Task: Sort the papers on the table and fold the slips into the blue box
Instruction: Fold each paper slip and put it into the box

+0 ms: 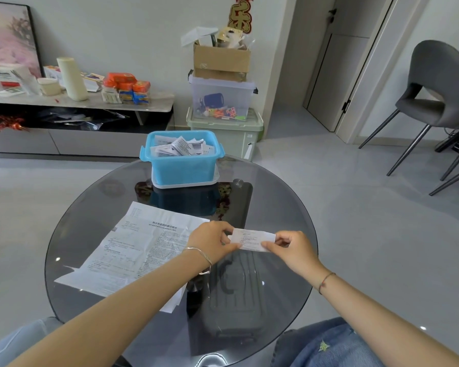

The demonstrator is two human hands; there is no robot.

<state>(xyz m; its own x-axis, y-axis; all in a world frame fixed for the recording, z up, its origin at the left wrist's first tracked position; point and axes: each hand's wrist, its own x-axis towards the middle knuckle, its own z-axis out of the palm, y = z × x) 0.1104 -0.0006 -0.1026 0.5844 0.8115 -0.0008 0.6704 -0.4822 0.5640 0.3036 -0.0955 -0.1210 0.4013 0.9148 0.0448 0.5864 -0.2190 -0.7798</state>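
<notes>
A small white printed slip [252,239] hangs just above the round glass table [284,207], held flat between both hands. My left hand [212,241] pinches its left end and my right hand [293,250] pinches its right end. To the left, large creased printed sheets [135,247] lie spread on the glass, partly under my left forearm. At the table's far side stands the blue box [182,162], filled with several folded slips [182,148] and sitting on its white lid.
Behind the table stand stacked plastic bins [223,102] with a cardboard box [220,62] on top. A low cabinet [77,102] with packets runs along the left wall. A grey chair [435,102] stands at the right. My knees are at the table's near edge.
</notes>
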